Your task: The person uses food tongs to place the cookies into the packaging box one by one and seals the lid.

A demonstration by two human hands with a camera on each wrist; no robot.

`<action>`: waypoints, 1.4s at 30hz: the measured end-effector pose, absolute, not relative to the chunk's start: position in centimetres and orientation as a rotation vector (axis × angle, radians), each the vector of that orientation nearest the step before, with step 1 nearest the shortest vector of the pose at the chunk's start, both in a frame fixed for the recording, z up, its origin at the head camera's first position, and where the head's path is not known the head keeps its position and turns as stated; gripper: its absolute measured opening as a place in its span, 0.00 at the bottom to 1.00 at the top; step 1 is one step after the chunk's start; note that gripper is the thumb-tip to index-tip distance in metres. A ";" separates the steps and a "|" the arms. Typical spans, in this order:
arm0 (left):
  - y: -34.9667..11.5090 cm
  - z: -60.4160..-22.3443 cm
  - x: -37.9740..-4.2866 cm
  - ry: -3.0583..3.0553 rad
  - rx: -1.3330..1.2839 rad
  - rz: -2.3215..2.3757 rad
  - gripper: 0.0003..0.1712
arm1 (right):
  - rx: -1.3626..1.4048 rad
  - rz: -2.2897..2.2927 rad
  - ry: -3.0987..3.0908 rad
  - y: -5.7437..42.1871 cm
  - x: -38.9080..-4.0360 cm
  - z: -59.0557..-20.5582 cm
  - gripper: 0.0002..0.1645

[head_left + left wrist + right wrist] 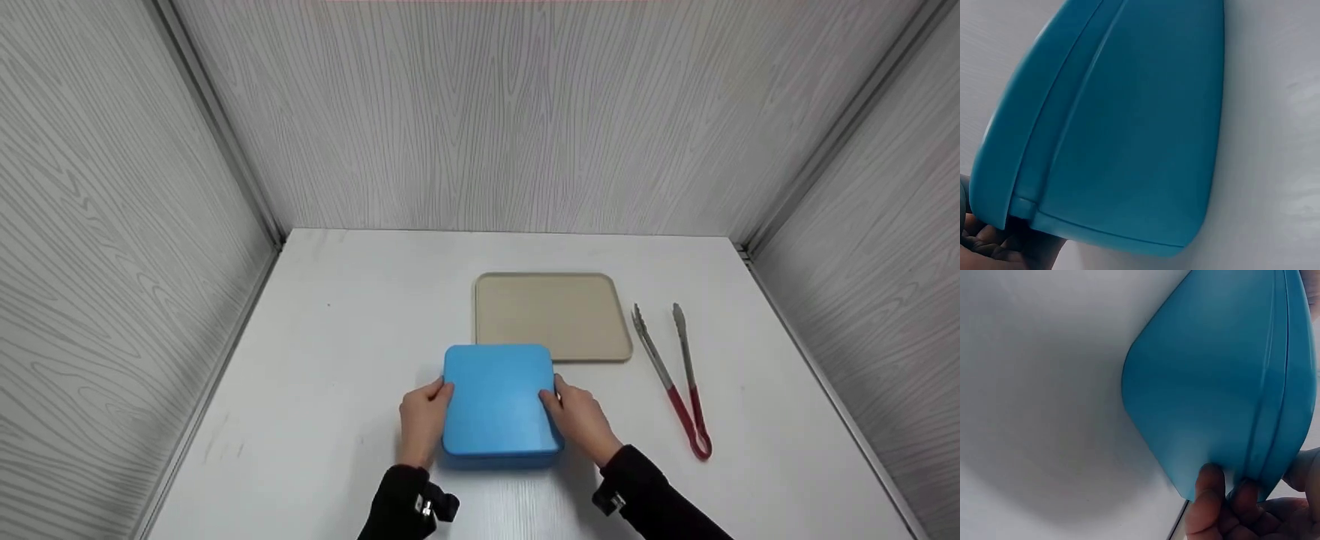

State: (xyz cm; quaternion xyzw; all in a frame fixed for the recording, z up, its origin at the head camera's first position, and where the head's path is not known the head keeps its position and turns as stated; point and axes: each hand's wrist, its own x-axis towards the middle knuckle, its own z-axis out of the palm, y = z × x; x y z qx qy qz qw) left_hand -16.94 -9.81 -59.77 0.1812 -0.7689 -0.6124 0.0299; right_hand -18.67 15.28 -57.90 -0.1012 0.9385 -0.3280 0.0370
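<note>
A blue lidded box (497,401) is between my two hands at the front middle of the table. My left hand (423,420) grips its left side, thumb on the lid's edge. On the opposite side, my right hand (583,416) holds it with the thumb on top. In the left wrist view the seam under the lid (1022,129) runs along the box wall, and part of my left hand (1013,253) shows at its lower corner. Fingertips of my right hand (1235,514) press the wall below the lid's rim in the right wrist view.
Just behind the box lies a flat beige tray (551,315), its near edge partly covered by the box in the head view. To the right, red-handled metal tongs (679,386) lie spread on the white table (337,337). Grey wood-grain panels (487,120) enclose the table's back and sides.
</note>
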 end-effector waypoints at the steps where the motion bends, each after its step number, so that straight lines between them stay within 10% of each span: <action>1: -9.8 -59.8 -16.9 -2.364 0.559 -1.899 0.24 | -0.307 -1.015 2.872 15.4 -18.7 -57.9 0.33; 42: -9.5 -59.6 -16.4 -2.639 0.164 -1.453 0.33 | -0.404 -0.952 3.029 16.4 -18.8 -58.5 0.35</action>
